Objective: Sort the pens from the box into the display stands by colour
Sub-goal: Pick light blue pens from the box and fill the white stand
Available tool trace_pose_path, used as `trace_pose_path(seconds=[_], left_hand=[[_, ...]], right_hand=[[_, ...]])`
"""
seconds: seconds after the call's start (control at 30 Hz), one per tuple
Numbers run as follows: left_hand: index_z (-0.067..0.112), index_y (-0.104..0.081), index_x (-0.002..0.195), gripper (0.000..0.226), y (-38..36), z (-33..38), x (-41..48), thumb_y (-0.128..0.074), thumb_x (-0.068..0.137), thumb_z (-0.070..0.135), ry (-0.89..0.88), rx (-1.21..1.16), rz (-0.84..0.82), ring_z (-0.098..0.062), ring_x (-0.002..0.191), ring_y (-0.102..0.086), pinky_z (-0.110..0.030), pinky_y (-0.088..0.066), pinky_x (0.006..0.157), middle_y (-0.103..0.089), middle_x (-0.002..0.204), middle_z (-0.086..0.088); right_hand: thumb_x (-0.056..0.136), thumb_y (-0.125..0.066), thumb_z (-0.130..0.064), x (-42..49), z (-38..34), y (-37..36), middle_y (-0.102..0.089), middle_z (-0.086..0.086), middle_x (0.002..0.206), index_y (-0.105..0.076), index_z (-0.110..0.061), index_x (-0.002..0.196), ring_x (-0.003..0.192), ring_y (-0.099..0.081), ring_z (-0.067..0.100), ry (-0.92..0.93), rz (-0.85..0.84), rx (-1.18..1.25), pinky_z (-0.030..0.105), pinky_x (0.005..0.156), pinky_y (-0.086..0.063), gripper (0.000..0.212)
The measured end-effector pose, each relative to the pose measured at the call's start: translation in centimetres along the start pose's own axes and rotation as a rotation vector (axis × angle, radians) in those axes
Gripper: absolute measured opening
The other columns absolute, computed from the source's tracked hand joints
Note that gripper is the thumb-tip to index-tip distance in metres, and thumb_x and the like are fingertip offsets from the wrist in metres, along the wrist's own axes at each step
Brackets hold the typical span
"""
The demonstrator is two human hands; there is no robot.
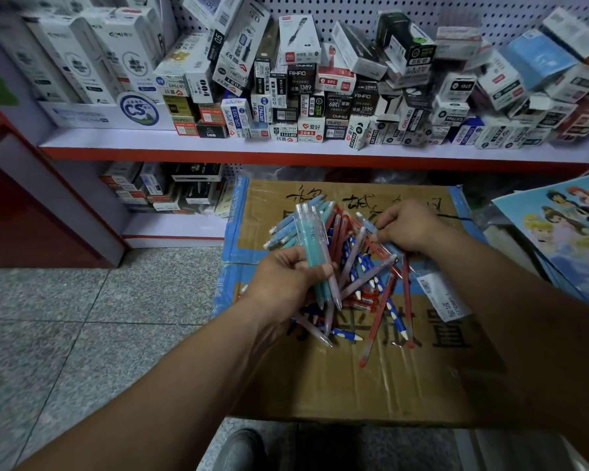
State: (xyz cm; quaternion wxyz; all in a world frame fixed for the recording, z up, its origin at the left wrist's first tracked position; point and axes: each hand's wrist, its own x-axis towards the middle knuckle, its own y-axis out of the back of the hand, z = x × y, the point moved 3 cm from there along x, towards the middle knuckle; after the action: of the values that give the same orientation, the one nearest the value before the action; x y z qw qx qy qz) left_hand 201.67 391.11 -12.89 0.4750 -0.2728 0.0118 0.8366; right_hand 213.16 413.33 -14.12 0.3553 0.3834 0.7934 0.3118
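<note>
Cardboard carton under loose pens, small boxes on shelf behind.

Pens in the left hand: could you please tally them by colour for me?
Teal pens: 3, gripped by the left hand
Other colours: 0, as far as this view shows
Total: 3

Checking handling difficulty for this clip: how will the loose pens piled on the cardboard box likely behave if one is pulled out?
The pens look like thin, rigid plastic barrels, so probably stiff and light. They lie crisscrossed, so pulling one likely drags neighbours. Being round on the flat cardboard box, freed ones may roll.
</note>
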Motion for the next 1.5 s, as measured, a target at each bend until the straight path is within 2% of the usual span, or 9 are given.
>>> trace_pose_path(seconds=[0.2, 0.4, 0.6, 0.73, 1.03, 1.17, 1.33, 1.4, 1.5], left_hand=[[-0.008, -0.065, 0.106, 0.016, -0.5, 0.1, -0.2, -0.061, 0.09, -0.007, 0.01, -0.085, -0.015, -0.019, 0.071, -0.073, -0.031, -0.06, 0.061, -0.072, 0.084, -0.014], [-0.007, -0.064, 0.11, 0.019, -0.7, 0.2, -0.3, -0.059, 0.091, -0.007, 0.023, -0.138, -0.029, -0.017, 0.069, -0.072, -0.029, -0.058, 0.056, -0.071, 0.083, -0.011], [0.002, -0.066, 0.112, 0.02, -0.3, 0.1, -0.2, -0.057, 0.094, -0.002, -0.021, -0.099, -0.038, -0.026, 0.085, -0.072, -0.041, -0.061, 0.073, -0.074, 0.101, -0.016], [0.005, -0.065, 0.116, 0.023, 0.4, 0.2, -0.6, -0.06, 0.094, 0.001, -0.065, -0.005, -0.029, -0.034, 0.096, -0.072, -0.05, -0.058, 0.086, -0.074, 0.103, -0.02], [0.0, -0.065, 0.116, 0.035, 4.4, 0.3, -1.3, -0.072, 0.082, -0.002, -0.085, -0.074, 0.06, -0.034, 0.083, -0.07, -0.048, -0.059, 0.078, -0.073, 0.094, -0.022], [0.001, -0.063, 0.118, 0.036, 6.2, 0.9, -1.2, -0.071, 0.082, -0.001, -0.085, -0.157, 0.081, -0.031, 0.078, -0.073, -0.041, -0.061, 0.068, -0.074, 0.094, -0.019], [0.005, -0.066, 0.113, 0.034, 7.6, 1.0, -0.7, -0.073, 0.08, 0.0, -0.066, -0.172, 0.126, -0.034, 0.083, -0.074, -0.045, -0.059, 0.072, -0.074, 0.1, -0.02], [0.005, -0.066, 0.112, 0.032, 7.8, 0.8, -0.6, -0.074, 0.08, 0.0, -0.055, -0.16, 0.125, -0.033, 0.085, -0.074, -0.045, -0.059, 0.074, -0.074, 0.1, -0.019], [0.006, -0.067, 0.112, 0.032, 7.9, 0.8, -0.5, -0.073, 0.081, 0.001, -0.05, -0.138, 0.115, -0.033, 0.09, -0.073, -0.049, -0.059, 0.079, -0.074, 0.101, -0.017]], right_hand=[[0.086, -0.076, -0.016, -1.6, -0.1, 0.6, -0.07, 0.004, 0.087, -0.067, -0.021, 0.086, 0.076, -0.065, 0.017, 0.096, 0.089, 0.175, 0.028, 0.065, -0.049, 0.011], [0.091, -0.07, -0.017, -4.8, -1.8, 1.7, -0.068, -0.002, 0.089, -0.069, -0.02, 0.103, 0.083, -0.067, 0.015, 0.197, 0.301, 0.286, 0.033, 0.076, -0.057, 0.013], [0.09, -0.067, -0.005, -9.7, -5.4, -0.9, -0.072, 0.011, 0.09, -0.067, -0.007, 0.106, 0.07, -0.072, 0.016, 0.166, -0.225, 0.594, 0.026, 0.065, -0.059, 0.016], [0.085, -0.074, -0.006, -10.1, -6.2, -2.8, -0.074, 0.012, 0.089, -0.067, -0.005, 0.104, 0.071, -0.074, 0.019, 0.147, -0.219, 0.58, 0.025, 0.062, -0.059, 0.02], [0.078, -0.078, 0.001, -10.5, -9.5, -5.4, -0.071, 0.021, 0.086, -0.064, 0.003, 0.095, 0.068, -0.072, 0.024, 0.138, -0.28, 0.732, 0.025, 0.058, -0.059, 0.022], [0.079, -0.079, -0.006, -9.6, -11.4, -6.2, -0.072, 0.024, 0.091, -0.066, -0.001, 0.099, 0.074, -0.07, 0.028, 0.168, -0.348, 0.689, 0.035, 0.068, -0.063, 0.024], [0.082, -0.08, -0.018, -3.9, -10.0, -3.5, -0.071, 0.005, 0.104, -0.071, -0.014, 0.103, 0.09, -0.066, 0.014, 0.239, 0.027, 0.302, 0.027, 0.08, -0.057, 0.023], [0.082, -0.081, -0.025, -1.6, -8.9, -2.8, -0.066, 0.005, 0.11, -0.067, -0.013, 0.104, 0.091, -0.062, 0.014, 0.196, 0.047, 0.21, 0.024, 0.077, -0.051, 0.028], [0.077, -0.084, -0.038, 0.7, -8.3, -2.9, -0.064, 0.004, 0.108, -0.064, -0.017, 0.092, 0.097, -0.063, 0.022, 0.152, 0.02, 0.063, 0.038, 0.088, -0.054, 0.032]])
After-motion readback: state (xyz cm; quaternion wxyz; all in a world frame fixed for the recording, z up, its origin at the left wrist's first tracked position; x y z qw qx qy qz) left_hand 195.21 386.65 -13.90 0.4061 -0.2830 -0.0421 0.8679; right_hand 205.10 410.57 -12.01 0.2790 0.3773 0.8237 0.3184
